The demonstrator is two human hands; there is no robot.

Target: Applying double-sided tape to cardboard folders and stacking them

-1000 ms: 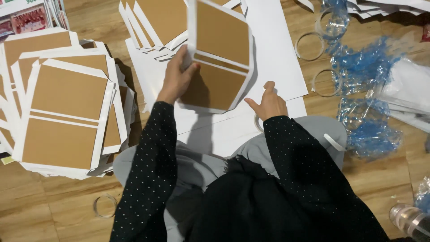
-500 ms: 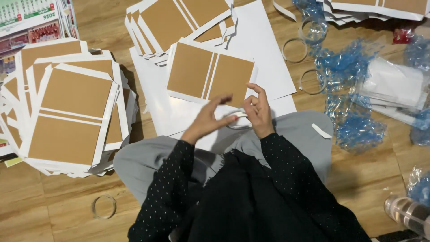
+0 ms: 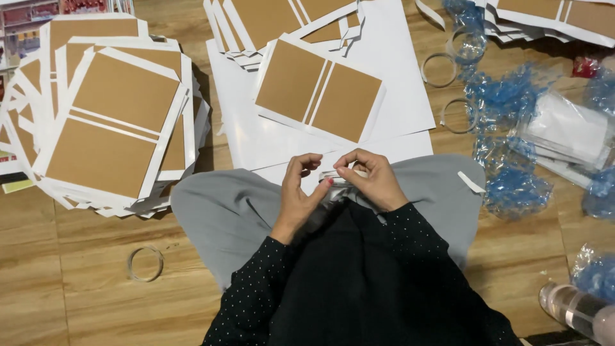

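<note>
Since half a second ago the hands have drawn in closer together over the lap, and the brown-and-white card panel (image 3: 319, 91) lies flat on the white sheets (image 3: 397, 83) above them, no hand on it. The left hand (image 3: 300, 192) and right hand (image 3: 368, 179) meet at lower centre, fingers pinched on a small clear tape roll (image 3: 339, 174), seemingly picking at its end. Judging by the piles, much is done: a tall stack of finished panels (image 3: 109, 122) fills the upper left, another stack (image 3: 282, 22) sits at top centre. Spent tape rings (image 3: 439, 69) and blue wrapping (image 3: 506, 102) lie at right on the wooden floor (image 3: 77, 288).
</note>
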